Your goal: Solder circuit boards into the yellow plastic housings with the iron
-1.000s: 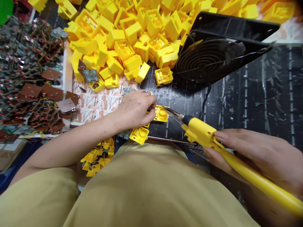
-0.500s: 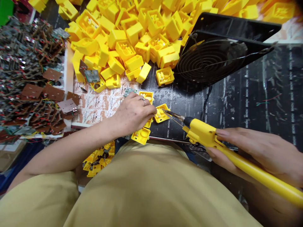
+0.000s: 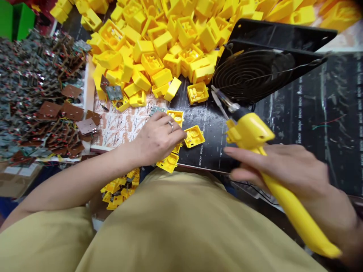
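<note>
My right hand [image 3: 295, 170] is wrapped round a yellow soldering gun [image 3: 251, 128], its metal tip pointing up and left over the bench near a black fan. My left hand [image 3: 161, 138] is closed, fingertips pinching the left edge of a small open yellow plastic casing [image 3: 195, 136]. Inside that casing are a round grille of holes and small metal parts. Under and beside the left hand lie more open casings, one at the far side [image 3: 175, 116] and one nearer my body [image 3: 168, 163]. My fingers hide part of this row.
Yellow casings [image 3: 159, 45] are heaped at the back. The black fan [image 3: 249, 71] with a wire guard stands at the right. Brown circuit boards [image 3: 42, 94] pile up at the left. A loose green board [image 3: 157, 110] lies beyond my left hand. More casings [image 3: 121, 189] sit below the bench edge.
The soldering gun has lifted off the casing and swung up and to the right, away from it. My left hand stays at almost the same spot by the casing.
</note>
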### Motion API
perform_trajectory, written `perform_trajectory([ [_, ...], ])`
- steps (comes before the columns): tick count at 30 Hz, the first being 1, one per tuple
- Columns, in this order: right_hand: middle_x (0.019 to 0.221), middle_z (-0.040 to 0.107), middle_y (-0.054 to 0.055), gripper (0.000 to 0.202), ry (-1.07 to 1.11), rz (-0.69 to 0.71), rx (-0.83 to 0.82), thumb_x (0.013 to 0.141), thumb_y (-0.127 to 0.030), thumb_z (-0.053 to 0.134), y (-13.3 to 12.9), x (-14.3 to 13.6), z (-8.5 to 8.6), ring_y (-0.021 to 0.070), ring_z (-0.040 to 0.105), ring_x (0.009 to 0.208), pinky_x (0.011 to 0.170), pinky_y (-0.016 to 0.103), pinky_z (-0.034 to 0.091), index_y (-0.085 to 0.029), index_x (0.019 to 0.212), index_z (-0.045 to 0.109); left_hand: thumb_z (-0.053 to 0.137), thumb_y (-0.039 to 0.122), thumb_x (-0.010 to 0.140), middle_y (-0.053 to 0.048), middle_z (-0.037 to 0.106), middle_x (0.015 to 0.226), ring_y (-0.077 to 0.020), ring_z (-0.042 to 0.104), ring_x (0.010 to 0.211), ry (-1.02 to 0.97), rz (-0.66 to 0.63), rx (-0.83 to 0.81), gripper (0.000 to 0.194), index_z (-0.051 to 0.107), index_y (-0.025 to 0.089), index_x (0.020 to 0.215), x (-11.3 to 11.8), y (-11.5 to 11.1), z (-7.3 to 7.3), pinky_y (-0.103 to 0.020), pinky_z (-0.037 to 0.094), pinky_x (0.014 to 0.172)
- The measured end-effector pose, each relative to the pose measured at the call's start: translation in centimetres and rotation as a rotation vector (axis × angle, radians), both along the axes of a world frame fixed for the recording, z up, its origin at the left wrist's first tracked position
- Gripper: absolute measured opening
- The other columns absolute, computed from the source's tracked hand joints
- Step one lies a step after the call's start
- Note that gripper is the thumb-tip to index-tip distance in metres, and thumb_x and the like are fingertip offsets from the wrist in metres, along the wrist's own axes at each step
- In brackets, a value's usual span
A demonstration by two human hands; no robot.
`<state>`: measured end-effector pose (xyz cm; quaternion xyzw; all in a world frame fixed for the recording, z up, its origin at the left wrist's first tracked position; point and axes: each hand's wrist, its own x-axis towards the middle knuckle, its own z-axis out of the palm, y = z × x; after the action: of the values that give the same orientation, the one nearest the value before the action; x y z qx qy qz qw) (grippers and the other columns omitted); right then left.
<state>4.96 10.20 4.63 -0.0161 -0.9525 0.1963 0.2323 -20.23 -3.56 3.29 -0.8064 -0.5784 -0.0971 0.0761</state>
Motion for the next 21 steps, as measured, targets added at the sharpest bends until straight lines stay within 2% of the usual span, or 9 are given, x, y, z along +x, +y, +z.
perform_trajectory([
  [1,0.064,0.061,-0.006,0.020,0.045,0.018,0.021,0.093,-0.022,0.063,0.0,-1.0,-0.5,0.0067,0.056,0.053,0.058,0.020,0.046,-0.020,0.113,0.062,0.052,0.019,0.095,-0.001,0.073,0.083,-0.0165,0.059,0.075,0.001,-0.019,0.047,0.016,0.066,0.018,0.087,-0.1,-0.2,-0.2,-0.034,0.044,0.081],
  [3,0.076,0.066,-0.001,0.014,0.072,0.071,0.022,0.093,-0.021,0.062,0.3,-3.1,-1.7,0.0111,0.064,0.067,0.066,0.023,0.050,-0.019,0.107,0.060,0.054,0.017,0.094,-0.001,0.073,0.084,-0.0169,0.058,0.078,0.004,-0.023,0.108,0.012,0.065,0.019,0.089,-0.1,-0.6,-0.5,-0.034,0.045,0.081],
  [6,0.100,0.070,0.007,0.025,0.075,0.133,-0.010,0.093,-0.029,0.063,0.6,-5.3,-3.4,0.0202,0.067,0.096,0.093,0.039,0.053,-0.017,0.113,0.055,0.054,0.015,0.093,-0.002,0.071,0.081,-0.0177,0.058,0.079,-0.004,0.014,0.137,0.011,0.064,0.018,0.087,0.0,-1.1,-0.7,-0.033,0.045,0.076],
  [8,0.106,0.069,0.008,0.028,0.044,0.162,-0.041,0.093,-0.026,0.063,0.5,-5.9,-4.3,0.0214,0.066,0.102,0.098,0.042,0.051,-0.017,0.117,0.052,0.055,0.015,0.094,-0.003,0.071,0.084,-0.0173,0.059,0.081,-0.045,0.022,0.134,0.011,0.063,0.017,0.087,0.1,-1.4,-0.9,-0.032,0.046,0.075],
  [10,0.102,0.070,0.006,0.028,0.043,0.119,-0.043,0.093,-0.024,0.062,-0.3,-5.8,-4.8,0.0186,0.067,0.095,0.093,0.038,0.052,-0.018,0.118,0.052,0.056,0.016,0.094,-0.004,0.072,0.088,-0.0171,0.060,0.084,-0.115,0.008,0.127,0.008,0.062,0.016,0.088,0.1,-1.6,-1.0,-0.031,0.048,0.077],
  [15,0.089,0.069,0.005,0.030,0.121,-0.157,0.043,0.089,-0.026,0.069,-3.0,-5.4,-5.9,0.0188,0.067,0.079,0.071,0.033,0.050,-0.018,0.115,0.055,0.053,0.012,0.095,-0.004,0.070,0.083,-0.0147,0.059,0.078,-0.223,-0.053,0.090,0.012,0.062,0.014,0.086,-0.5,-1.1,-1.4,-0.028,0.051,0.079],
  [19,0.098,0.072,0.007,0.041,0.164,-0.208,0.048,0.084,-0.033,0.075,-3.4,-5.4,-5.3,0.0190,0.068,0.079,0.082,0.037,0.052,-0.015,0.116,0.056,0.050,0.016,0.097,-0.004,0.069,0.079,-0.0148,0.060,0.076,-0.196,-0.036,0.048,0.018,0.063,0.015,0.085,-1.1,-0.4,-1.7,-0.028,0.051,0.079],
  [21,0.093,0.073,0.003,0.040,0.202,-0.200,0.036,0.082,-0.033,0.077,-3.0,-4.7,-4.2,0.0149,0.069,0.076,0.085,0.032,0.053,-0.016,0.113,0.058,0.051,0.017,0.097,-0.004,0.071,0.080,-0.0142,0.061,0.075,-0.222,-0.028,0.035,0.016,0.063,0.015,0.087,-1.2,-0.3,-1.7,-0.028,0.051,0.079],
])
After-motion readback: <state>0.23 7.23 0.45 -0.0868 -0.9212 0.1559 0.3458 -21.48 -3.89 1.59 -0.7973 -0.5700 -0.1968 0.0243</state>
